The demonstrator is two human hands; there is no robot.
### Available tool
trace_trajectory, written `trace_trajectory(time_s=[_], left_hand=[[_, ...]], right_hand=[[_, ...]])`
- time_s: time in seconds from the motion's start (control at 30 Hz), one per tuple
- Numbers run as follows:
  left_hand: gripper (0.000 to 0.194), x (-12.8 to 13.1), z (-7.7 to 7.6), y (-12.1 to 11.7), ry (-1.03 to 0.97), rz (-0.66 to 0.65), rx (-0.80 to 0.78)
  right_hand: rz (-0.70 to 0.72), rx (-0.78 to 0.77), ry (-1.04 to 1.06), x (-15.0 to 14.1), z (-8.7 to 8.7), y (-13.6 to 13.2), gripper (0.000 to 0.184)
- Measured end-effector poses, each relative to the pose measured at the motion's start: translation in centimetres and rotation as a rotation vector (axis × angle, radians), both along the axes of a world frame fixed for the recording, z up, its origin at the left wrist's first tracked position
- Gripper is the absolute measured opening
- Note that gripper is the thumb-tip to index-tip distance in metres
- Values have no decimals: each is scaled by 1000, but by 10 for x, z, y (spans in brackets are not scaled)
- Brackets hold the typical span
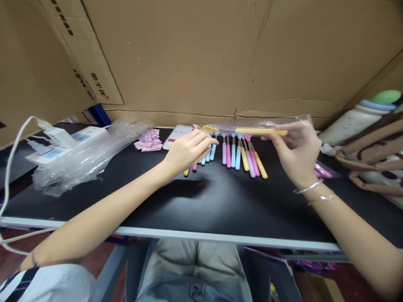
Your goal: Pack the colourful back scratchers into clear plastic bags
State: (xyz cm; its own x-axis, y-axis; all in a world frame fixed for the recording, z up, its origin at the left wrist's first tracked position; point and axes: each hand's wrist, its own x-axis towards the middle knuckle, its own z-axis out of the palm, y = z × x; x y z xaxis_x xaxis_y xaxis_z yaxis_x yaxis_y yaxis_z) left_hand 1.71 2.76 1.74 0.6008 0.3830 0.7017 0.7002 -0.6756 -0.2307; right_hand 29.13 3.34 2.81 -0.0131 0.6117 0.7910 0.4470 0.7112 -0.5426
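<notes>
A long clear plastic bag [264,124] is stretched level above the table between my two hands. Inside it lies a yellow-handled utensil [252,131] with a thin shaft and a yellow head at the left; its exact kind cannot be made out. My left hand [187,151] is closed at the bag's left end, by the utensil's head. At the right end, my right hand [297,147] grips the bag by the yellow handle. Beneath them, a row of similar utensils [237,155] with purple, pink, blue and yellow handles lies on the black table [217,209]. My left hand hides part of the row.
Left of the row are a phone [178,135], a pile of small printed cards [149,140], loose clear bags [91,155] and a power strip [67,142] with cables. Rightward stand a bottle [355,121] and a brown-handled bag [374,155]. Cardboard [189,54] walls the back.
</notes>
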Motion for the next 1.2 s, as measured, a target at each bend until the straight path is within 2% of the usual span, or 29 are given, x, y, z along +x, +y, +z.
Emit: trace_trajectory(time_s=[0.13, 0.23, 0.33, 0.5, 0.7, 0.87, 1.03, 1.2], left_hand=[[26, -1, -1, 1, 86, 9, 54], [28, -1, 0, -1, 194, 25, 106], [29, 0, 1, -4, 301, 8, 133], [26, 6, -6, -7, 366, -87, 228], [20, 11, -13, -12, 282, -49, 240], [29, 11, -15, -12, 274, -51, 201], [28, 13, -21, -11, 344, -81, 101], [24, 13, -24, -9, 342, -112, 82]], right_hand=[[-180, 141, -321, 4, -2, -4, 16], [-218, 205, -561, 7, -6, -2, 15], [-210, 180, -686, 6, -8, -2, 21], [-87, 66, -832, -8, -14, -9, 24], [-87, 221, -1153, -27, -27, -15, 28], [-67, 326, -1184, -35, -31, -18, 21], [-61, 330, -1195, -37, -32, -20, 20], [-12, 339, -1200, -38, -34, -20, 19]])
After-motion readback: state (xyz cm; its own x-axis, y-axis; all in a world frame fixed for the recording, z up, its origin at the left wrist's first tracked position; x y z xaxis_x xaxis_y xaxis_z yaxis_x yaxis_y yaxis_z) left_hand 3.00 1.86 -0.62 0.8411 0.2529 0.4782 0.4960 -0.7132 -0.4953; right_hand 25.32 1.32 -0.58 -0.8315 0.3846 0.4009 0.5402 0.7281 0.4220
